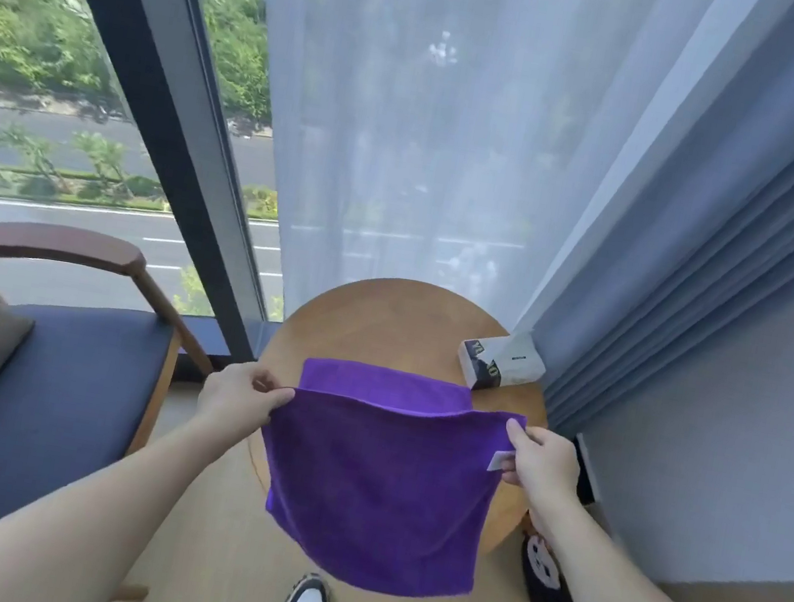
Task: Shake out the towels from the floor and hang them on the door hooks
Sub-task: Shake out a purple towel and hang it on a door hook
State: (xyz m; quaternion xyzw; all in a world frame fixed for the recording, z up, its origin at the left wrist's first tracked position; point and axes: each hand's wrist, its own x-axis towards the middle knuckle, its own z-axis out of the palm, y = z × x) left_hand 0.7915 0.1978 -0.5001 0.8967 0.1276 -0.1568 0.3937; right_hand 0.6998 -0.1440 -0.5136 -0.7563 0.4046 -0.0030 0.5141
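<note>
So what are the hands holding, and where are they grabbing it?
A purple towel, held up by its two top corners: the left hand pinches the left corner and the right hand the right corner, by the white tag.

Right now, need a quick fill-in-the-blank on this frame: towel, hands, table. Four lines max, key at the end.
1. The left hand and right hand hold the upper corners of a ____-coloured terry towel.
2. The towel's small white tag sits by the ____ hand.
3. A black-and-white tissue pack lies on the round ____ table.
4. The blue-cushioned wooden armchair stands on the person's ____ side.

Missing words: purple; right; wooden; left
</note>
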